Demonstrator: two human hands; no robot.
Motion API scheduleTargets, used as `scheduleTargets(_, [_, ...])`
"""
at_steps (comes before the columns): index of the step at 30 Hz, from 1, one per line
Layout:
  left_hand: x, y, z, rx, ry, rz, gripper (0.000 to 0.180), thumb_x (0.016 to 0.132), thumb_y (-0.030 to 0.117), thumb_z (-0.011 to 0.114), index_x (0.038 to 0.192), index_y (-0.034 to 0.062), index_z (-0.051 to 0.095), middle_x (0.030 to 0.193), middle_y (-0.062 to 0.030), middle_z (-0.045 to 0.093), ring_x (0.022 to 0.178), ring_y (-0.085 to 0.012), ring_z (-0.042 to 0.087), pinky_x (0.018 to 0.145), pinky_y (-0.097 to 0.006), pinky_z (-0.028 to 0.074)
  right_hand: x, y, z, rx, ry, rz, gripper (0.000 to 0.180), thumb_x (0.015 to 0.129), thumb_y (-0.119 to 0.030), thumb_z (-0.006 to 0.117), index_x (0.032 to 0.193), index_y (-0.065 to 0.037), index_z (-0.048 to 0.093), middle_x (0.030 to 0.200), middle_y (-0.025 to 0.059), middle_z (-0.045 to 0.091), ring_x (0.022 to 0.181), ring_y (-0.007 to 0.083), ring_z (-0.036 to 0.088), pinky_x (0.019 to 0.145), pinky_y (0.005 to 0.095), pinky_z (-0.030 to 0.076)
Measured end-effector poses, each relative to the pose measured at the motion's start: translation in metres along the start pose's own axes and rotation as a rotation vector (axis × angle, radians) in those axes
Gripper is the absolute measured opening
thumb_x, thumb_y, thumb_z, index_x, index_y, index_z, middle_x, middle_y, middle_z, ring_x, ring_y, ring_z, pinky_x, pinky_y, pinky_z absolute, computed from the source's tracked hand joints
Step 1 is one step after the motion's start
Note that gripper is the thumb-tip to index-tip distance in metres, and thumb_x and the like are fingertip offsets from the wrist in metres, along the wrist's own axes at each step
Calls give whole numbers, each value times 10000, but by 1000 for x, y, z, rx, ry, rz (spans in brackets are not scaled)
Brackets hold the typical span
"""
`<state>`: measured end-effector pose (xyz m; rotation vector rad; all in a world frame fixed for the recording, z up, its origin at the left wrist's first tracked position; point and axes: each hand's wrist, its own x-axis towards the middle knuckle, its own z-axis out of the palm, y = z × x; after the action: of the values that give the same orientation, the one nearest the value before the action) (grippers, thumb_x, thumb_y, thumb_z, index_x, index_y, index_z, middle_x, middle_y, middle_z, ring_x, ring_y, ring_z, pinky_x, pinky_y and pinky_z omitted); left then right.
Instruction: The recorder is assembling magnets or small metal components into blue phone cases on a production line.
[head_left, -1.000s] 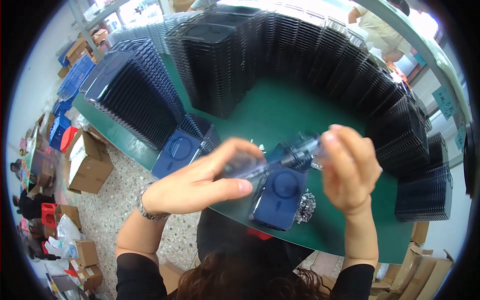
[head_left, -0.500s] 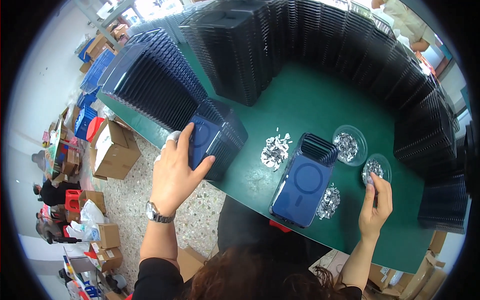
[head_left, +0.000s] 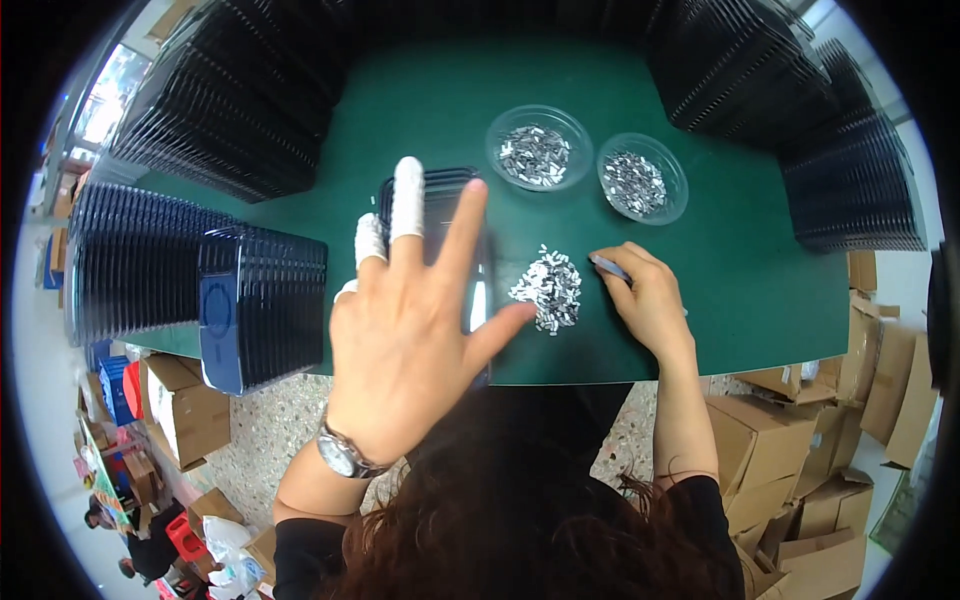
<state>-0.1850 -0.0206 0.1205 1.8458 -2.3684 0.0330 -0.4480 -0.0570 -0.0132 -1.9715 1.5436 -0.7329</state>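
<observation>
My left hand (head_left: 405,310) is open, fingers spread, above a dark translucent phone case (head_left: 432,180) that it largely covers. White finger covers wrap several of its fingertips, and a watch (head_left: 345,455) circles the wrist. Its thumb tip overlaps the edge of a loose pile of small silver-and-black pieces (head_left: 553,290). Right of that pile, my right hand (head_left: 648,300) is closed, pinching a slim grey object (head_left: 612,268) between thumb and forefinger. The object's exact kind is not clear. Two round clear dishes (head_left: 492,165) (head_left: 684,200) hold more such pieces.
Tall stacks of dark phone cases (head_left: 225,110) line the green table (head_left: 420,90) on the left, back and right (head_left: 850,180). A nested blue-black stack (head_left: 225,310) lies at the left edge. Cardboard boxes (head_left: 770,440) crowd the floor at the right.
The view has swung left. My left hand has left the case stack on the left and come over the case in front. My right hand has moved from the dish to beside the pile.
</observation>
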Motion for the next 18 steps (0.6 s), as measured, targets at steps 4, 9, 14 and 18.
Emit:
scheduleTargets(4, [-4,-7,-2,-55,-15,-63,860,857,407,780,1609,168,437,1600,-326,405,1171,-462,648,818,-455,610,13,-5,10,-1,-22,-21,180,955,-93,674,1099,-31,763,990,144,724,896,357,702,797,412,534])
scheduleTargets(9, [-8,-27,-3,-354,210,-121,883,831,215,749,1633,131,390,1626,-345,353,1318,-481,580,928,-435,585,39,-19,30,-116,-101,-51,148,950,-157,689,986,-24,744,923,139,685,857,379,670,761,468,515])
scheduleTargets(14, [-29,-69,-16,-1403,490,-352,906,882,220,625,1676,27,234,1664,-265,351,1410,-413,534,1060,-488,553,47,-34,39,-205,-117,-31,174,932,-175,703,902,-5,694,923,153,670,864,395,670,759,502,510])
scheduleTargets(18, [-55,-108,-3,-2082,380,-428,726,987,203,514,1643,-2,280,1654,-276,361,1425,-440,508,1009,-633,579,50,-40,45,-290,-146,-38,159,925,-145,689,891,5,651,932,174,668,896,408,677,791,531,517])
